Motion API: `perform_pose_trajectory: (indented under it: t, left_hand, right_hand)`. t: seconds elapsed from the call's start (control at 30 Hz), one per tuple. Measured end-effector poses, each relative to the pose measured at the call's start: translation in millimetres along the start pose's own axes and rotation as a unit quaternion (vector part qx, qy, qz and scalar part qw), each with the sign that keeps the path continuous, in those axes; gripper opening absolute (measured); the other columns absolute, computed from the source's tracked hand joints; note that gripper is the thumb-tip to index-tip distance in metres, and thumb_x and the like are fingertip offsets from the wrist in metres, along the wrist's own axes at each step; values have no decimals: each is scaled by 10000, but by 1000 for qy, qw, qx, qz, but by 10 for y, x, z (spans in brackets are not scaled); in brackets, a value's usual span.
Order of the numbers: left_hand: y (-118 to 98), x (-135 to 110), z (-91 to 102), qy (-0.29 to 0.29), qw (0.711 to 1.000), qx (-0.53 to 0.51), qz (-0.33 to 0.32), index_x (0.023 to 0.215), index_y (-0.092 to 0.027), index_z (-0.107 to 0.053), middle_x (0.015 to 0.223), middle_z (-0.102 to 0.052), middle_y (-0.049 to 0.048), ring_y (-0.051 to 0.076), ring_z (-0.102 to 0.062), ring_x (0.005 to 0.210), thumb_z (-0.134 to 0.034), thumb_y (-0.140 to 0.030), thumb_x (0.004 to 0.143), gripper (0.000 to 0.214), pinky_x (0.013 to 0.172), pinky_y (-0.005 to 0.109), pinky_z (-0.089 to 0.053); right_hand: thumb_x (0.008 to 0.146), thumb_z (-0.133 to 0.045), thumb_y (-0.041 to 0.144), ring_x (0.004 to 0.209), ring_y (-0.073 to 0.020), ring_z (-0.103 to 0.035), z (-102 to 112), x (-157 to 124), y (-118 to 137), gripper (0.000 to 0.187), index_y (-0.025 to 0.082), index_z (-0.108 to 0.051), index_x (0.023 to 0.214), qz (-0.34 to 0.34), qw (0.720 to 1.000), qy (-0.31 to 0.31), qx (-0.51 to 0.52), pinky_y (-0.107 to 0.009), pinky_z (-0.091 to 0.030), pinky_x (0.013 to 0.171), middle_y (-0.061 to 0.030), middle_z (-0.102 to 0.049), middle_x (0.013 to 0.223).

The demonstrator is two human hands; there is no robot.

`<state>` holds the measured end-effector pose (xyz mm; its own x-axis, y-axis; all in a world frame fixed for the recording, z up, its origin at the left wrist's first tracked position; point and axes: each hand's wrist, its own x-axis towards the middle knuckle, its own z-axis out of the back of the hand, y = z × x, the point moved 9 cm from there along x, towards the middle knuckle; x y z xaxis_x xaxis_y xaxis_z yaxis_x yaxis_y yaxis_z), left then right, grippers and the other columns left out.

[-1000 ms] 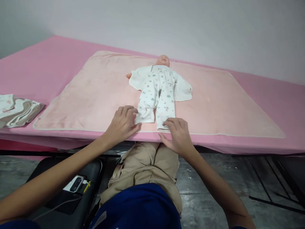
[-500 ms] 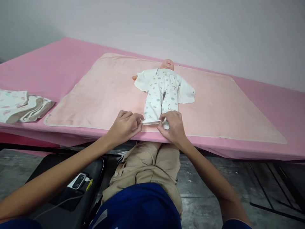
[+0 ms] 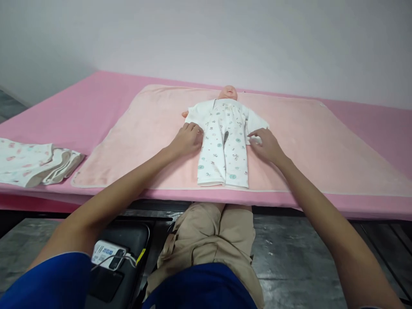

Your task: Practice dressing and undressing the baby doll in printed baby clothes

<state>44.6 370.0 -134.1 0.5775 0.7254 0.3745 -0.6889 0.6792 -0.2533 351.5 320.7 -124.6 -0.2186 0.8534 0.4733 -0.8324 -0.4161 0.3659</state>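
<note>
A baby doll (image 3: 228,92) lies on its back on a peach blanket (image 3: 151,128), head away from me. It wears a white top, and printed white baby trousers (image 3: 224,150) lie flat over its body and legs. My left hand (image 3: 186,139) rests at the trousers' left side near the hip, fingers curled against the fabric. On the other side my right hand (image 3: 265,143) touches the doll's white sleeve beside the trousers, its fingers bent and pinching toward the cloth. Whether either hand truly grips cloth is unclear.
The blanket covers a pink-sheeted table (image 3: 80,111) that ends against a pale wall. A folded pile of printed white cloths (image 3: 35,161) lies at the left edge. Below the table edge are my beige-trousered knees and a black seat holding a small device (image 3: 107,255).
Both hands left the trouser cuffs near the table edge and moved up to the doll's hips, one on each side. The trouser legs now lie flat and straight.
</note>
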Motion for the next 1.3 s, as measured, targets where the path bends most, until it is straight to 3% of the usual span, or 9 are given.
perform_pose_trajectory:
  t: [0.13, 0.3, 0.5, 0.63, 0.73, 0.83, 0.93, 1.07, 1.3]
  left_hand:
    - [213, 489, -371, 45, 998, -13, -47, 1216, -195, -650, 1334, -680, 191, 373, -565, 1217, -553, -381, 952, 337, 1069, 531, -441]
    - [231, 430, -328, 59, 997, -4, -51, 874, -244, -587, 854, -670, 86, 299, -583, 879, -473, -376, 1021, 228, 985, 493, -430]
    - [654, 334, -88, -10, 986, -45, 161, 1137, -218, -620, 1005, -748, 93, 304, -668, 956, -495, -479, 1047, 303, 1029, 467, -459]
    - [1236, 253, -48, -46, 944, 27, 324, 1204, -168, -615, 1378, -661, 245, 473, -548, 1352, -639, -591, 924, 508, 1153, 592, -409]
    - [1466, 439, -132, 42, 935, -5, 351, 1013, -196, -647, 1235, -700, 218, 479, -592, 1291, -695, -550, 874, 383, 1101, 559, -445]
    - [1252, 834, 78, -14, 943, -87, 321, 915, -219, -615, 966, -699, 122, 345, -668, 1017, -626, -457, 955, 242, 920, 440, -498]
    - [453, 1203, 442, -175, 970, -113, 125, 999, -222, -603, 1023, -695, 114, 279, -638, 969, -551, -382, 1042, 173, 888, 416, -502]
    - [-414, 1082, 195, -89, 986, -73, -118, 1088, -221, -597, 1284, -702, 163, 338, -629, 1161, -643, -302, 967, 153, 1017, 497, -485]
    - [383, 414, -51, -67, 992, -94, 53, 1107, -228, -528, 1048, -705, 100, 295, -654, 954, -572, -309, 936, 194, 845, 427, -506]
  right_hand:
    - [1019, -614, 417, 968, -294, -637, -308, 152, -191, 219, 224, -717, 1037, 17, 996, 76, 38, -475, -522, 910, -107, -744, 1046]
    - [1028, -642, 462, 835, -235, -615, -290, 60, -343, 228, 246, -711, 1004, -78, 990, 73, 94, -404, -498, 805, -51, -731, 953]
    - [902, -706, 589, 1095, -341, -611, 103, -144, -857, 470, 212, -619, 1169, -255, 961, -82, -65, -515, -492, 1002, -155, -676, 1207]
    - [853, -723, 679, 1041, -363, -621, 104, -261, -1180, 507, 225, -585, 1032, -362, 928, 15, -88, -516, -494, 951, -131, -675, 1045]
    - [901, -704, 601, 808, -267, -584, 31, -112, -1200, 402, 244, -544, 808, -378, 918, 118, 6, -441, -480, 839, -43, -595, 793]
    - [940, -671, 498, 709, -200, -494, 177, 386, -922, 364, 253, -478, 752, -325, 934, 35, 143, -373, -435, 738, 8, -485, 718]
    - [986, -630, 452, 733, -196, -477, 401, 931, -254, 325, 264, -427, 815, -143, 965, -118, 188, -365, -436, 729, 6, -474, 781]
    - [1032, -633, 372, 945, -264, -585, 28, 999, 659, 167, 248, -552, 953, 103, 992, -30, 62, -447, -472, 902, -75, -644, 1006]
    - [1071, -627, 425, 941, -279, -618, -205, 345, 155, 184, 258, -553, 1090, 21, 996, -17, 89, -440, -489, 844, -74, -647, 1042]
